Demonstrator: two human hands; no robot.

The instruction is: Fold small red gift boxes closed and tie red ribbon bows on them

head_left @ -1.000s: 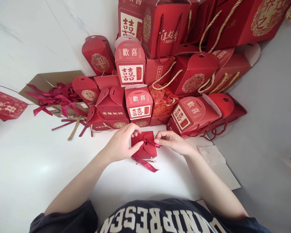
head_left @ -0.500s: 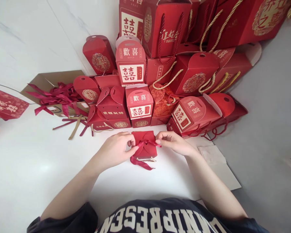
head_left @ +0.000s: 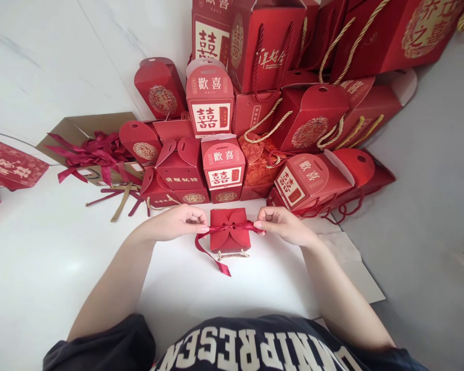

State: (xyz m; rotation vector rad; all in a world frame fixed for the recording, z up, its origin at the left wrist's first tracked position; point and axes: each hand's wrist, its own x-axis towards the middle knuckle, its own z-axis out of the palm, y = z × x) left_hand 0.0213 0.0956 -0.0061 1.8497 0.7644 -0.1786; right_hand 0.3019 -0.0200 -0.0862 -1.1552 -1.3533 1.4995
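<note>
On the white table, in front of me, sits a small red gift box [head_left: 229, 240] with curved flaps folded over its top. A dark red ribbon [head_left: 216, 231] runs across those flaps and crosses at the middle. My left hand [head_left: 178, 222] pinches the ribbon just left of the box, and a loose tail hangs from there onto the table. To the right of the box, my right hand [head_left: 282, 225] pinches the other side of the ribbon. A cream cord handle [head_left: 234, 254] lies at the box's near side.
Stacked red gift boxes [head_left: 223, 159] and bags [head_left: 266, 46] rise behind the work. At the left, a cardboard box [head_left: 71, 121] holds a heap of red ribbons [head_left: 100, 149], with several ribbon strips [head_left: 121, 203] before it. A grey wall [head_left: 429, 180] stands right.
My hands have moved apart, the left one leftward and the right one slightly rightward. The ribbon is drawn straighter across the box, and its loose tail has shifted left.
</note>
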